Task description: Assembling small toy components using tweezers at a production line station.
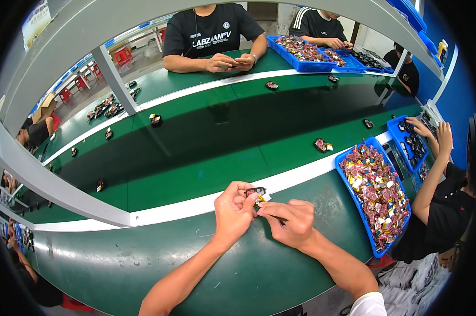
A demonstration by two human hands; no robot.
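Frame centre: our left hand (232,215) pinches case (256,190); our right hand (292,221), beside it, curls round dark tool (283,221), forearms (188,271) converging.

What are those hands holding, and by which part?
The left hand pinches a small black casing by its left side. The right hand grips a slim dark tool along its shaft, mostly hidden.

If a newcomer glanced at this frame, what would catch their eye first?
Probably the big blue tray at the right, heaped with small pink, white and yellow parts. Next, near the centre, the left hand holds a small black case and the right hand a slim dark tool close to it. Beyond them, a wide green belt runs across the picture.
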